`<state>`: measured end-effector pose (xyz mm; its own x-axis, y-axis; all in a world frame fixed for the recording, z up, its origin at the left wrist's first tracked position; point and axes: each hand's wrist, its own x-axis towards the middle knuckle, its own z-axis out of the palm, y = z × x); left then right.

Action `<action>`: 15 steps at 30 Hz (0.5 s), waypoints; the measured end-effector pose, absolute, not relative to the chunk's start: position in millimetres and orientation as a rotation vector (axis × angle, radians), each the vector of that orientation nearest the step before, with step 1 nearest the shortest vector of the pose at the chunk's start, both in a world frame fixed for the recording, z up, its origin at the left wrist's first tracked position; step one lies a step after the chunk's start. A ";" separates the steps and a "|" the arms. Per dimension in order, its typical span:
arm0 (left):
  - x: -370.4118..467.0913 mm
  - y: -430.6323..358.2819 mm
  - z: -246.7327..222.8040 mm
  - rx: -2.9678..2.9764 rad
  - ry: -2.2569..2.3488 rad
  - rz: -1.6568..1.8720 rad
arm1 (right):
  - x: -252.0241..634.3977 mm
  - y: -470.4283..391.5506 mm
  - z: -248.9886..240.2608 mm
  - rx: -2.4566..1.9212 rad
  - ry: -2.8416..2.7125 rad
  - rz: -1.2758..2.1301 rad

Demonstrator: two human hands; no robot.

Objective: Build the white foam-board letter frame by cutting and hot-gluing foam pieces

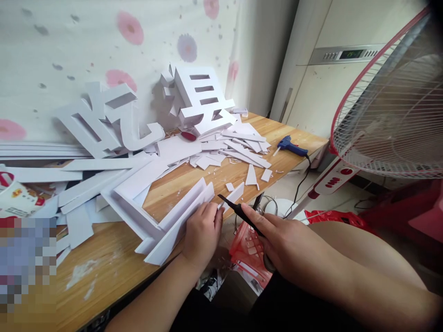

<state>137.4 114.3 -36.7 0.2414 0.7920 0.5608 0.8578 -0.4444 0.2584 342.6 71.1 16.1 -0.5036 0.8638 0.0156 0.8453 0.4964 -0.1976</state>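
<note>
Right hand (289,244): black knife (238,211) | left hand (202,230): white foam-board piece (180,216)

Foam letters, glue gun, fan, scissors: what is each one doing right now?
foam piece: flat at table edge, gripped by left hand.
scissors: in right hand, tip at the foam.
finished letters: leaning on wall.
glue gun: lying down, untouched.
fan: cannot tell if spinning.
scraps: scattered.

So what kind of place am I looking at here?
Probably a home craft corner for making foam-board sign letters: big white cut-out characters lean on floral wallpaper, offcuts litter the wooden table, and a blue glue gun lies near a fan.
</note>
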 end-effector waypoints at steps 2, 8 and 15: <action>136.9 114.7 -37.3 -2.394 -1.607 -0.966 | 341.3 71.4 18.3 -1.536 -2.653 0.254; 137.5 117.2 -37.5 -2.378 -1.578 -0.966 | 330.7 68.0 35.6 -1.652 -2.853 0.086; 137.8 117.2 -34.2 -2.373 -1.548 -0.973 | 321.7 66.9 42.3 -1.669 -3.014 -0.077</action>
<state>137.8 117.2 -34.2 0.2589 0.7674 0.5866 0.8615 -0.4581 0.2190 321.7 66.9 42.3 -0.4956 0.8343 -0.2415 0.8209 0.5408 0.1835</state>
